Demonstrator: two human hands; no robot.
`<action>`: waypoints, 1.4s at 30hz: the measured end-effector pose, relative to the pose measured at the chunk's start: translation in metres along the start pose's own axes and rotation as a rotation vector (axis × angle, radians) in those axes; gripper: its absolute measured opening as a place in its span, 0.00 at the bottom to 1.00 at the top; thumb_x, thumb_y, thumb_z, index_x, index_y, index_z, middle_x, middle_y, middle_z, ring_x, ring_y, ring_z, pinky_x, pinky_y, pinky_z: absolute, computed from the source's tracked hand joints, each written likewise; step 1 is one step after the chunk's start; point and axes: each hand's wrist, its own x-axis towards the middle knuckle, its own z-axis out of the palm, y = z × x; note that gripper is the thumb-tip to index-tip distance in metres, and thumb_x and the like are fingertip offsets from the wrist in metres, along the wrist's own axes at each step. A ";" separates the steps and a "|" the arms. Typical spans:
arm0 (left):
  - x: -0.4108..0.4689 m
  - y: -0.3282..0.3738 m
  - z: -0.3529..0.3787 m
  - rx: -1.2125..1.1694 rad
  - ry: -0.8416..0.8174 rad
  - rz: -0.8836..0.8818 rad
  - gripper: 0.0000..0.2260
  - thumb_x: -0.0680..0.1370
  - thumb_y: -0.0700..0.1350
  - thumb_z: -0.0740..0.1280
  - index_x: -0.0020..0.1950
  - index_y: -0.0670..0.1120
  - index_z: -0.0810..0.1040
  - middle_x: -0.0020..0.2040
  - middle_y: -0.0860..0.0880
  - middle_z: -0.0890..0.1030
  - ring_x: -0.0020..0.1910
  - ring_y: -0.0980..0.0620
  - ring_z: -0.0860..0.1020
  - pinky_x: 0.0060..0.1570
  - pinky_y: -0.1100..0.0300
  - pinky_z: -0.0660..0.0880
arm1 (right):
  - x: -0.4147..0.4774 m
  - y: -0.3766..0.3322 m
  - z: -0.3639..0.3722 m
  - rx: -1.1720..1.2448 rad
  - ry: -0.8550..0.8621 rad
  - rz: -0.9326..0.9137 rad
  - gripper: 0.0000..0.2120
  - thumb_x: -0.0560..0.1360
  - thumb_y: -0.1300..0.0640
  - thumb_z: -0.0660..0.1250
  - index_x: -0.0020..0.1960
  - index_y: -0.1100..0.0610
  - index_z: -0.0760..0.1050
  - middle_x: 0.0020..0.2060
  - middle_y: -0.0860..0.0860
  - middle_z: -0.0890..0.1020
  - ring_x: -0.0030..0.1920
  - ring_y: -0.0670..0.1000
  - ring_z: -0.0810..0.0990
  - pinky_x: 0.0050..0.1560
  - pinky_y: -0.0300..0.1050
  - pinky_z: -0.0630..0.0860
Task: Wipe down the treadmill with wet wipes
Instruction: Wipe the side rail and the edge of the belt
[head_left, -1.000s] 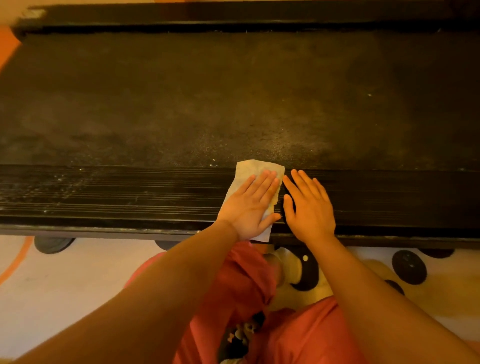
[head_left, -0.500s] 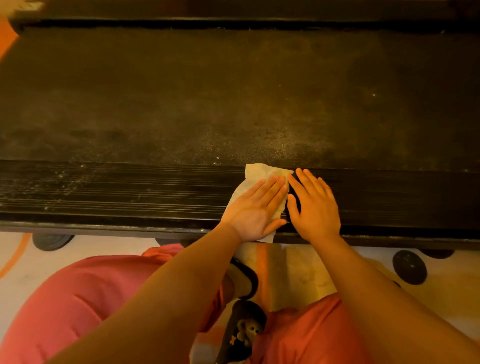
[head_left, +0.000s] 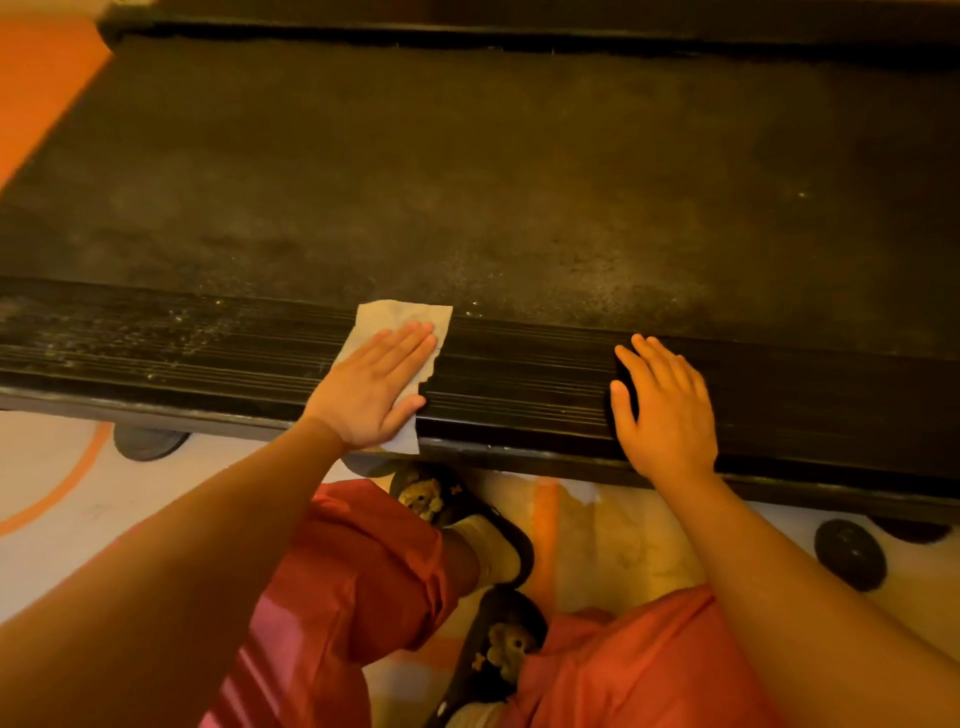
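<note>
Left hand (head_left: 371, 387): flat, fingers straight and close together, palm pressing on a wet wipe (head_left: 402, 318). It grips nothing.

Right hand (head_left: 667, 410): flat, fingers slightly spread, palm resting bare on the ribbed side rail (head_left: 519, 387). It is well apart from the left hand and holds nothing.

Wet wipe: pale, rectangular, spread on the side rail under the left hand. Its long axis crosses the rail from near edge to far edge, leaning a little right. The far end meets the edge of the running belt (head_left: 363, 156); the near corner hangs over the rail's near edge.

Treadmill (head_left: 519, 218): dark, low to the floor, its long axis running left to right across the view.
- Side rail: nearest the person, grooved lengthwise, with pale specks left of the wipe.
- Running belt: beyond the rail, dull and dusty.

Round black foot (head_left: 148, 441): under the rail's near edge, to the left.

Black disc (head_left: 849, 553): on the floor mat (head_left: 62, 493), to the right.

Floor mat: pale with orange markings.

Red trousers (head_left: 358, 587) and two dark slippers (head_left: 457, 514) with bear figures: below the hands.
</note>
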 end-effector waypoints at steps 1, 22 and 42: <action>0.000 0.001 0.000 0.005 -0.003 -0.011 0.32 0.82 0.59 0.43 0.78 0.40 0.58 0.78 0.42 0.58 0.78 0.44 0.56 0.75 0.47 0.55 | 0.000 0.000 0.000 -0.008 -0.001 0.001 0.29 0.80 0.44 0.46 0.71 0.58 0.70 0.71 0.56 0.70 0.73 0.56 0.65 0.72 0.56 0.62; 0.020 0.059 0.007 0.077 -0.005 -0.011 0.30 0.82 0.57 0.46 0.78 0.40 0.60 0.78 0.41 0.60 0.77 0.45 0.58 0.75 0.49 0.56 | 0.001 -0.002 -0.001 -0.037 -0.041 0.009 0.30 0.79 0.44 0.43 0.73 0.58 0.67 0.73 0.56 0.67 0.75 0.55 0.61 0.74 0.54 0.57; -0.051 -0.069 -0.016 -0.001 -0.074 -0.206 0.33 0.79 0.59 0.49 0.78 0.40 0.57 0.78 0.40 0.58 0.77 0.43 0.57 0.75 0.49 0.53 | 0.018 -0.093 0.005 -0.015 -0.051 -0.188 0.27 0.81 0.46 0.45 0.72 0.58 0.67 0.73 0.54 0.67 0.75 0.53 0.61 0.75 0.52 0.55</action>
